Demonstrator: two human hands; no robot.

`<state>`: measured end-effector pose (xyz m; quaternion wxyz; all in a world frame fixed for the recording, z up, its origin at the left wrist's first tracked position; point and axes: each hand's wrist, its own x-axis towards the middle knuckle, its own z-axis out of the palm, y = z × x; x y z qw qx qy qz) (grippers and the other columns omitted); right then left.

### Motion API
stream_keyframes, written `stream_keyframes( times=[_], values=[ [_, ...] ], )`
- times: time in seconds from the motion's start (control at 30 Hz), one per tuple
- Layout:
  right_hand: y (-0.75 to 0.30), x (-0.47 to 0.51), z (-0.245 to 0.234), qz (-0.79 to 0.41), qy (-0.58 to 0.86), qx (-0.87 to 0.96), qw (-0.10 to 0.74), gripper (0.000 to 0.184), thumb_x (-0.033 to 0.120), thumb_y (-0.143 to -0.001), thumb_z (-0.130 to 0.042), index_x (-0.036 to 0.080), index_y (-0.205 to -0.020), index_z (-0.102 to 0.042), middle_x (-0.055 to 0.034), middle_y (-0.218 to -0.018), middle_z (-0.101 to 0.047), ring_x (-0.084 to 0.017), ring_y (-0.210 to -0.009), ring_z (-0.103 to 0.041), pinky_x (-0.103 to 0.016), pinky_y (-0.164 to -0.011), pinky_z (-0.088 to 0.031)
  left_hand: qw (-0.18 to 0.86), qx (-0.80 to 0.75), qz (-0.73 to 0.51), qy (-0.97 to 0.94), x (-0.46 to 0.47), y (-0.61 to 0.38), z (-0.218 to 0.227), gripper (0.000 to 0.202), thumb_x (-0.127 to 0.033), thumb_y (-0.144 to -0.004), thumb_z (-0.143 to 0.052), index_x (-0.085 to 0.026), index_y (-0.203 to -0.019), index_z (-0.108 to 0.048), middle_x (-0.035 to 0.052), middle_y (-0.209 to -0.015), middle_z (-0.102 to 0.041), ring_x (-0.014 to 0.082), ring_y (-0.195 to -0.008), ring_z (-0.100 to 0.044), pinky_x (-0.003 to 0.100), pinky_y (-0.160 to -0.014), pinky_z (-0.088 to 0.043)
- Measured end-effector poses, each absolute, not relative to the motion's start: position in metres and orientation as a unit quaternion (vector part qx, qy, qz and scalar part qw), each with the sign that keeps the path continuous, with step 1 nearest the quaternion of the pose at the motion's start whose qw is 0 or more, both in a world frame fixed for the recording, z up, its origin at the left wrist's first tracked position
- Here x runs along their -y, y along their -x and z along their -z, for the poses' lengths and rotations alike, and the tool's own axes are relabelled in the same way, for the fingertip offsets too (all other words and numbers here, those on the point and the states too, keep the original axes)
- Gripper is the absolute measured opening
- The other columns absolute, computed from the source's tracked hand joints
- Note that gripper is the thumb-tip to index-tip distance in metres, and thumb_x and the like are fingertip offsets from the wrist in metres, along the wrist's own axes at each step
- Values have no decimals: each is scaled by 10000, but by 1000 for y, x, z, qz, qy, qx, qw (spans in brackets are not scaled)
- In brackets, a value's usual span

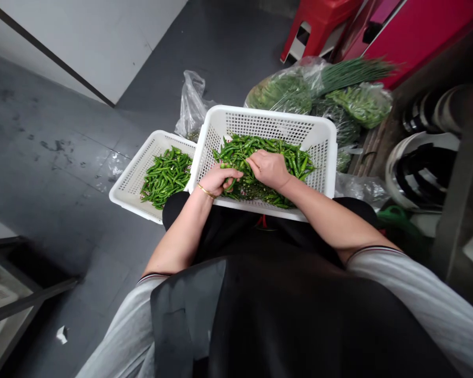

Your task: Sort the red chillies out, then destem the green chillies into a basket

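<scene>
A white plastic basket (329,152) with perforated walls rests across my lap, holding many green chili peppers (266,144). My left hand (217,179), with a gold bangle at the wrist, is over the basket's left part, its fingers curled round green chili peppers. Close beside it, my right hand (270,168) pinches at a green chili, thumb and fingers pressed together. Darker small bits, which look like stems, lie below my hands in the basket. To the left, a second white basket (136,197) on the floor holds more green chilies (169,176).
Bagged leafy greens (279,94) and a bunch of long green stalks (355,73) lie beyond the basket. A clear plastic bag (191,102) stands behind the second basket. A red stool (319,26) is at the back, and stacked pots (421,168) sit at right.
</scene>
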<state>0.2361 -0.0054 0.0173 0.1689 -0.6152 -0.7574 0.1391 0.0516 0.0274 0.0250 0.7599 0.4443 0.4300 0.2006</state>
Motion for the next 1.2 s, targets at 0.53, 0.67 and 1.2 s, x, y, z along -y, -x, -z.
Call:
stream_keyframes(
  times=[0.53,0.67,1.2],
  values=[
    [-246,-9,-3,-461,474,748,55,207,273,-835,-541,175,-656,-576,46,-470,-515,-88,-461,-474,-207,-524,-387,544,-438,-152,-699,-38,-45,-4,249,-150,-482,-818,-146,-598,-598,-43,-566,-555,110,-624,-526,218,-615,-400],
    [-259,-8,-20,-600,443,620,243,206,342,-914,-415,191,-825,-524,67,-515,-465,-91,-425,-419,-222,-476,-393,650,-398,-242,-601,-40,-46,-11,306,-249,-532,-831,-135,-737,-635,-29,-637,-576,78,-561,-494,210,-549,-383],
    [-257,-10,10,-239,473,847,-25,195,311,-877,-593,155,-847,-706,-75,-893,-666,-166,-773,-602,-258,-645,-400,681,-456,-219,-530,-36,-42,-8,328,-246,-528,-839,-127,-740,-619,-65,-512,-486,26,-403,-355,178,-387,-265]
  ],
)
